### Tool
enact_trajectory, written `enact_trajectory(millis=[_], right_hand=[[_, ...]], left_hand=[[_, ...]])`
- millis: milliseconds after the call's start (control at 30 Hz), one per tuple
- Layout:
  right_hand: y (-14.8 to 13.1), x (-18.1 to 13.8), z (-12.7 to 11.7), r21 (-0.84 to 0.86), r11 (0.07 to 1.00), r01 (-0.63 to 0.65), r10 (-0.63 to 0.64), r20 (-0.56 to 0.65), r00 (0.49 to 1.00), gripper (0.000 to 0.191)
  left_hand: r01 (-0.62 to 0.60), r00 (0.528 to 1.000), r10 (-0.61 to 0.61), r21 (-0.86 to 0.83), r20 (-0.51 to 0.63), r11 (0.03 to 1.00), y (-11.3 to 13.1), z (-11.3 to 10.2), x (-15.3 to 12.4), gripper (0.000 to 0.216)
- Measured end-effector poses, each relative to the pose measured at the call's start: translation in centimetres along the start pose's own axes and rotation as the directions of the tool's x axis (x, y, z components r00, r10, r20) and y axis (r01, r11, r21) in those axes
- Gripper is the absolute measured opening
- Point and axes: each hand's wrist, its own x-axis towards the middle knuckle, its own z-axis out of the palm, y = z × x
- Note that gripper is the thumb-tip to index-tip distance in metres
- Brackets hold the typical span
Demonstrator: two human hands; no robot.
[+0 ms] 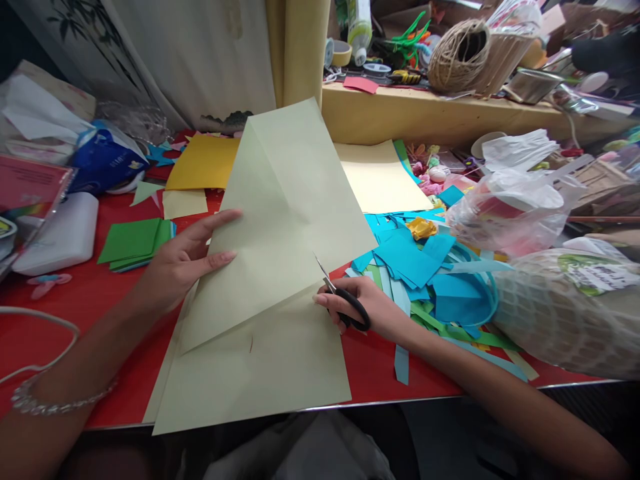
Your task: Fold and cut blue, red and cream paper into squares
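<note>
A large pale green sheet of paper point(280, 220), folded over into a triangle, lies on the red table point(100, 300) in front of me. My left hand point(187, 257) grips the fold's left edge, thumb on top and fingers pressed against the sheet. My right hand point(363, 308) is closed round the black handles of a pair of scissors point(337, 293). The blades point up and left, touching the paper's right edge.
Blue and green paper strips point(425, 267) pile up at right beside plastic bags point(510, 207). Green squares point(135, 243), yellow sheets point(203, 163) and a white box point(60, 233) lie at left. A cluttered wooden shelf point(450, 113) with twine point(457, 57) runs behind.
</note>
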Motion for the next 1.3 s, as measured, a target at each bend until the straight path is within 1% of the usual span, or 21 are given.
enact_trajectory(millis=[100,300,533,667,867,1100,1300], right_hand=[[0.05,-0.01,-0.04,-0.012,1.000,0.001,-0.001,0.003,1.000,0.039],[0.20,0.07,0.04,-0.038,0.999,0.023,-0.023,-0.002,1.000,0.041],[0.53,0.11,0.12,-0.024,0.999,0.039,-0.040,-0.020,0.999,0.038],[0.51,0.12,0.14,0.000,0.999,0.032,-0.032,-0.030,0.999,0.038],[0.19,0.00,0.22,0.062,0.998,-0.016,0.019,-0.052,0.998,0.035],[0.37,0.10,0.25,0.033,0.999,0.028,-0.026,-0.057,0.998,0.036],[0.20,-0.01,0.32,0.055,0.998,0.007,-0.003,-0.069,0.998,0.036]], left_hand=[[0.027,0.999,-0.027,-0.021,0.019,0.999,-0.17,0.03,-0.01,0.051],[0.031,0.999,-0.030,-0.043,0.026,0.999,-0.34,0.11,0.03,0.051],[0.060,0.998,-0.057,-0.080,0.031,0.995,-0.25,0.21,0.08,0.051],[0.069,0.997,-0.068,-0.068,0.026,0.995,-0.16,0.23,0.03,0.050],[0.072,0.996,-0.069,-0.066,0.057,0.995,-0.04,0.40,-0.21,0.050],[0.063,0.997,-0.062,-0.039,0.044,0.997,-0.25,0.37,-0.11,0.050],[0.074,0.997,-0.073,-0.025,0.033,0.997,-0.40,0.32,-0.06,0.051]])
